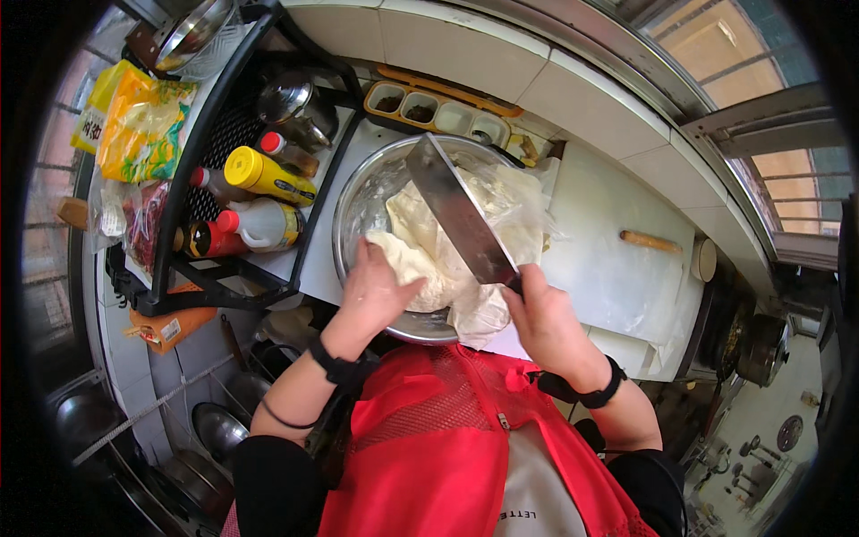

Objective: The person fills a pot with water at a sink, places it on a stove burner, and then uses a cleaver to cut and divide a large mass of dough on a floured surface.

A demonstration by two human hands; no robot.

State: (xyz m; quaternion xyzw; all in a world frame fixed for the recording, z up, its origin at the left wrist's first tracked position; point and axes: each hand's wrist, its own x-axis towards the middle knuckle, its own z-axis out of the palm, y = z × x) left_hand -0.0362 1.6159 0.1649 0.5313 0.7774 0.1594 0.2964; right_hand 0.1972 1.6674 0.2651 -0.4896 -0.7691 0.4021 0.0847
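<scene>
A wide metal bowl [345,201] stands on the counter before me, holding pale dough [406,265] and a clear plastic bag [520,201]. My left hand [376,282] rests on the dough at the bowl's near left side, fingers spread, thumb over the dough. In my right hand [547,319] is the handle of a cleaver [460,211], its broad blade slanting up and left above the bowl. The bag partly covers the dough, and a crumpled part of it hangs over the near rim.
To the right lies a whitish work sheet [611,282] with a wooden rolling pin [651,241] on it. A black rack [322,194] with bottles and a metal kettle [288,101] stands at the left. Behind the bowl is a seasoning box [436,111]; a pot [762,352] sits far right.
</scene>
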